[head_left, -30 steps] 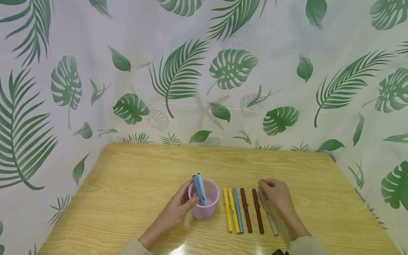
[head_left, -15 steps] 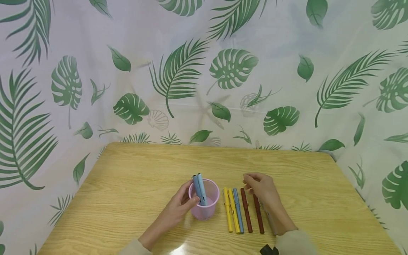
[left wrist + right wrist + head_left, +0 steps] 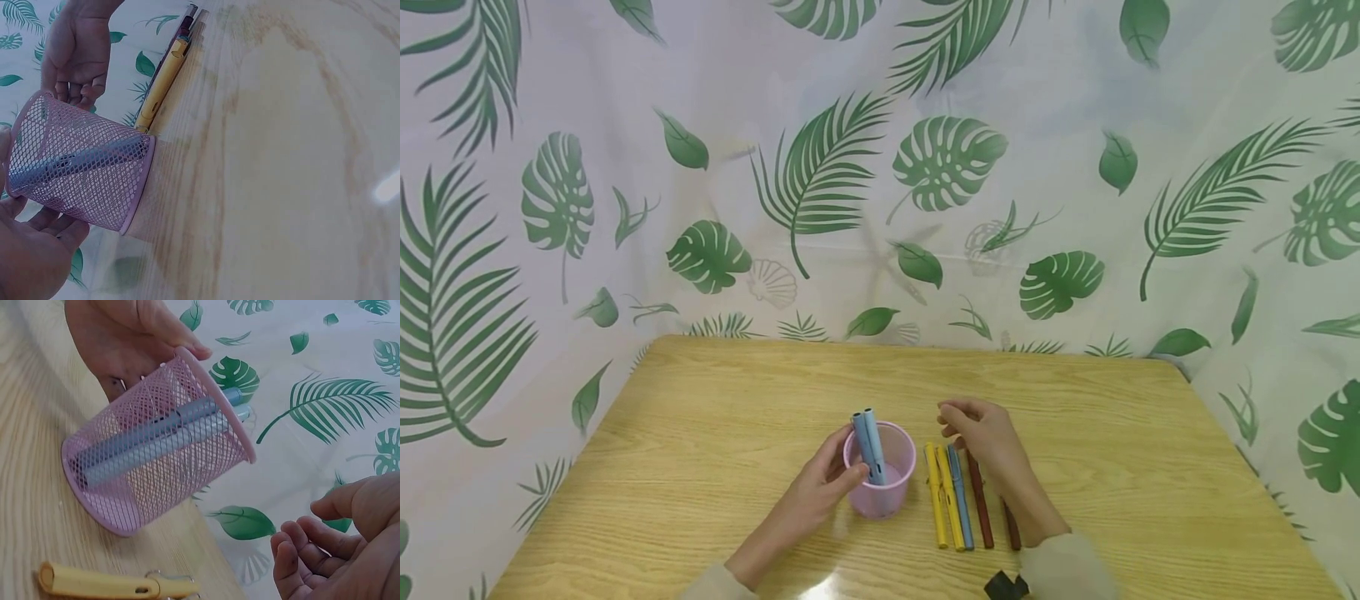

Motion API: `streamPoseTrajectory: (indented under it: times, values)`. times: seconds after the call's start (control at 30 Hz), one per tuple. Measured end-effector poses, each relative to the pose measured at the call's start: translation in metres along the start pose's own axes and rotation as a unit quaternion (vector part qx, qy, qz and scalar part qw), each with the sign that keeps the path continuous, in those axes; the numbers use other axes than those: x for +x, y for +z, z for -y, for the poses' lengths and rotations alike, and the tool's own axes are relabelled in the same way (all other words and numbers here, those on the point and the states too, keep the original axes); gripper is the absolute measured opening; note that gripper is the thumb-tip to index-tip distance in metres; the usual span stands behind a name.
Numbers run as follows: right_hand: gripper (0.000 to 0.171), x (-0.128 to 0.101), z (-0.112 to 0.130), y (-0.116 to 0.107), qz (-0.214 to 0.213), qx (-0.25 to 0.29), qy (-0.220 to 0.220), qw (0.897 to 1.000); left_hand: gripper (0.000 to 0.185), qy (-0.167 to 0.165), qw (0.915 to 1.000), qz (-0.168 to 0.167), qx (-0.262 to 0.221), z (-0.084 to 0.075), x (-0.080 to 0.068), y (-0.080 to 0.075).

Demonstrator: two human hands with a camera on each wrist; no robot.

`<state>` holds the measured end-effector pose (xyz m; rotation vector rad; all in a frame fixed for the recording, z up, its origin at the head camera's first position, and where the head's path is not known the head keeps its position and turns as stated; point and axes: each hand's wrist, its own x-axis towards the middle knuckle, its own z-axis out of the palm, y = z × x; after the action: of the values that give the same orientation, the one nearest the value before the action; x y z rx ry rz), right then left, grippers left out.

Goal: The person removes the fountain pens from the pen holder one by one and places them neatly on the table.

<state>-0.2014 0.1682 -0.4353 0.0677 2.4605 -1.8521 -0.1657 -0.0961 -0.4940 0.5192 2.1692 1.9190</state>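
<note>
A pink mesh cup (image 3: 889, 493) stands on the wooden table (image 3: 730, 417) with two light blue pens (image 3: 868, 442) upright in it. My left hand (image 3: 841, 468) grips the cup's left side, fingers curled round its wall. To the cup's right lies a row of pens: two yellow pens (image 3: 938, 500), a blue pen (image 3: 959, 504) and two dark red pens (image 3: 980, 512). My right hand (image 3: 977, 429) hovers over the far ends of the blue and red pens, fingers loosely curled, holding nothing. In the right wrist view, the cup (image 3: 156, 456) and a yellow pen (image 3: 100, 584) show.
A leaf-print white cloth (image 3: 880, 167) hangs behind and around the table. The right forearm's sleeve (image 3: 1060, 567) covers the near right end of the pen row. A small black object (image 3: 1003, 586) sits at the wrist.
My right hand has moved left along the pen row, from the silver pen at its right end to above the blue and red pens. The left hand and cup have stayed still.
</note>
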Motion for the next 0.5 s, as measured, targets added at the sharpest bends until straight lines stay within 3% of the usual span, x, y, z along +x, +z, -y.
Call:
streamPoseTrajectory:
  times: [0.27, 0.5]
  values:
    - [0.03, 0.003, 0.005, 0.017, 0.022, 0.031, -0.019, 0.999, 0.066, -0.001, 1.0, -0.004, 0.002, -0.001, 0.0, 0.0]
    - [0.028, 0.001, 0.009, 0.029, 0.027, 0.024, -0.028, 0.999, 0.066, 0.002, 1.0, -0.003, -0.002, -0.002, 0.0, 0.001]
